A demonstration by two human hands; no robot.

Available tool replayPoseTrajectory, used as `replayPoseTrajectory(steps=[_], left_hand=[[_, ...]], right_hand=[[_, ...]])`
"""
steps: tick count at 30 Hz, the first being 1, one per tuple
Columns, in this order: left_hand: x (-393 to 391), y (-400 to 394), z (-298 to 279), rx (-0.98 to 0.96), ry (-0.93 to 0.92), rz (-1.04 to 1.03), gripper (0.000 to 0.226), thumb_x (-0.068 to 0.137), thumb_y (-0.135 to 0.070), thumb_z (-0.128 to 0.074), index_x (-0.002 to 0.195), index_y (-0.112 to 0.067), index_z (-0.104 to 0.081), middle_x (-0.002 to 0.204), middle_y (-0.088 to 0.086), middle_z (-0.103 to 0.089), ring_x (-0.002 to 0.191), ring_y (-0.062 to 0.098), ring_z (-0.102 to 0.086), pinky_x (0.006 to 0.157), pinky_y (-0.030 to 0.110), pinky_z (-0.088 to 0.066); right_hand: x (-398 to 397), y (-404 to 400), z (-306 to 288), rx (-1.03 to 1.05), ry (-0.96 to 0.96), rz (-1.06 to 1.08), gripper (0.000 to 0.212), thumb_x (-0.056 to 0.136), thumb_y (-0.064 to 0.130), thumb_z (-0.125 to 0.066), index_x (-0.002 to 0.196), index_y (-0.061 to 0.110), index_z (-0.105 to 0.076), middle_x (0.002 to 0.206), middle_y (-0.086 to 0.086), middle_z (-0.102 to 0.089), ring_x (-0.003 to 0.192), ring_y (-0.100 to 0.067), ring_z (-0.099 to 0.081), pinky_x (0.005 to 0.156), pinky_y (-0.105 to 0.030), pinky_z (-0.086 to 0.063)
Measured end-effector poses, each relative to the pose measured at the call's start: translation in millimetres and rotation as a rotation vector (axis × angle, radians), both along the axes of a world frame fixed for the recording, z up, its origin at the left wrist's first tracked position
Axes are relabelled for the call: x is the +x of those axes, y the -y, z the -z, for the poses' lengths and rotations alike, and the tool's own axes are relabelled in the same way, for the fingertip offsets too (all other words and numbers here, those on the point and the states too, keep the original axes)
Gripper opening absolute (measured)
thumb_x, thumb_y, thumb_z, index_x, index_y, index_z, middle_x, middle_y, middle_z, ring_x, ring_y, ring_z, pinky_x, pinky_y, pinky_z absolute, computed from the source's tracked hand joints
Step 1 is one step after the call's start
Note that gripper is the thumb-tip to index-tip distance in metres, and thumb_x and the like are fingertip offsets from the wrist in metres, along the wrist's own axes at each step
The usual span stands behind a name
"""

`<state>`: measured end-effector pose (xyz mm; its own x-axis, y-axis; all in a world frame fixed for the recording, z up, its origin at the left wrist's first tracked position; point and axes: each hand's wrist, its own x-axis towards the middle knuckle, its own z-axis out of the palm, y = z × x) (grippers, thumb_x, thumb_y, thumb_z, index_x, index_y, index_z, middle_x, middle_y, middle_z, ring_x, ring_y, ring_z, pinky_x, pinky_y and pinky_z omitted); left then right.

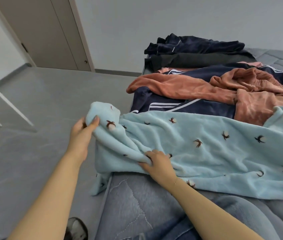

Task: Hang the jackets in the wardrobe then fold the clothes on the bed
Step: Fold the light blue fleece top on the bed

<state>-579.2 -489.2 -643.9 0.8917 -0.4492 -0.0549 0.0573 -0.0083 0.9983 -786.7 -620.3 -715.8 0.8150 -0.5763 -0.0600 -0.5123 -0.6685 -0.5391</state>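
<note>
Left hand [82, 131] pinches the pale blue fleece garment [198, 144] at nine o'clock, right hand [156, 163] bunches its near edge; best pull both grips taut before folding.

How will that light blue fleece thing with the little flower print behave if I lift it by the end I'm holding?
Probably floppy: the light blue fleece garment bunches into soft folds where the left hand and right hand grip it. It looks plush, so likely grippy rather than slippery. One corner already hangs over the bed edge, so the rest may trail and slide off.
</note>
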Motion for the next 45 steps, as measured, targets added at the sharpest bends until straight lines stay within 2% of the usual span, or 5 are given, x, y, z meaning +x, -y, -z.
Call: replayPoseTrajectory(steps=[14,23,28,41,45], left_hand=[[-14,-21,-42,0.962,-0.139,0.636,0.053,0.091,-0.064,-0.048,0.108,-0.019,-0.068,0.109,-0.003,-0.064,0.101,0.015,-0.057,0.087,0.032,-0.049],[-34,-60,39,0.605,-0.205,0.591,0.120,0.034,-0.082,-0.079,0.135,-0.032,-0.038,0.127,-0.020,-0.053,0.123,0.008,-0.048,0.104,0.028,-0.037],[-34,-61,55,1.136,0.501,0.691,0.076,0.076,-0.052,-0.073,0.142,-0.032,-0.041,0.145,-0.008,-0.043,0.138,0.020,-0.036,0.118,0.045,-0.019],[-38,-9,-98,-0.187,-0.739,0.254,0.033,0.103,-0.025,-0.047,0.098,0.000,-0.067,0.086,0.015,-0.076,0.071,0.024,-0.074,0.055,0.035,-0.060],[-48,-4,-108,-0.372,-0.810,0.217,0.033,0.106,-0.021,-0.039,0.112,0.002,-0.061,0.090,0.018,-0.074,0.078,0.027,-0.074,0.063,0.039,-0.059]], right_hand=[[-23,30,-26,0.320,0.272,0.281,0.019,0.087,0.009,-0.057,0.096,0.016,-0.072,0.086,0.003,-0.070,0.086,-0.019,-0.063,0.071,-0.029,-0.046],[-29,-13,-37,0.091,0.543,0.217,0.023,0.078,0.008,-0.069,0.093,0.023,-0.061,0.094,0.014,-0.054,0.090,-0.003,-0.053,0.079,-0.010,-0.039],[-28,-52,-26,0.308,0.431,0.051,0.045,0.087,0.015,-0.066,0.129,0.029,-0.055,0.124,0.031,-0.051,0.118,0.012,-0.047,0.099,-0.012,-0.040],[-26,-123,-42,0.926,0.393,0.097,0.085,0.074,0.049,-0.077,0.143,0.034,-0.030,0.138,0.017,-0.044,0.127,0.000,-0.045,0.110,-0.029,-0.038],[-15,-121,-41,0.922,0.458,0.118,0.017,0.091,0.011,-0.066,0.105,0.001,-0.063,0.101,-0.006,-0.069,0.094,-0.013,-0.062,0.083,-0.027,-0.050]])
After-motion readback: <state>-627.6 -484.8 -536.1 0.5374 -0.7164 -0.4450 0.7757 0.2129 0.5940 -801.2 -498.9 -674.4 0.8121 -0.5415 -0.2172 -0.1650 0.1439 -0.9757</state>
